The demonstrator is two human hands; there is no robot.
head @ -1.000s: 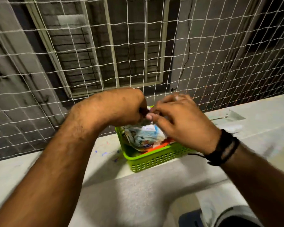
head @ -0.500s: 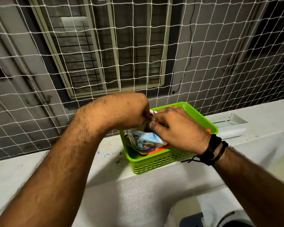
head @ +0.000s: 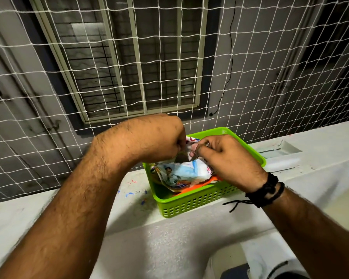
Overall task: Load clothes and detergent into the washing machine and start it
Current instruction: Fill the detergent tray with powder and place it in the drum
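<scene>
A white and blue detergent pouch (head: 181,174) stands in a green plastic basket (head: 191,204) on a pale concrete ledge (head: 49,214). My left hand (head: 155,137) pinches the left side of the pouch's top edge. My right hand (head: 226,158) pinches the right side of that edge, and the mouth gapes open between them. An orange packet (head: 208,183) lies under the pouch in the basket. A black thread band is on my right wrist. No clothes show.
A white safety net (head: 250,77) stretches right behind the ledge, with a barred window and grey wall beyond. A recessed drain fitting (head: 278,150) sits on the ledge to the right. Part of a white washing machine (head: 270,258) shows at the bottom right.
My hands have drawn slightly apart at the pouch's top, widening its mouth. The camera tilted so the basket's far rim came into view.
</scene>
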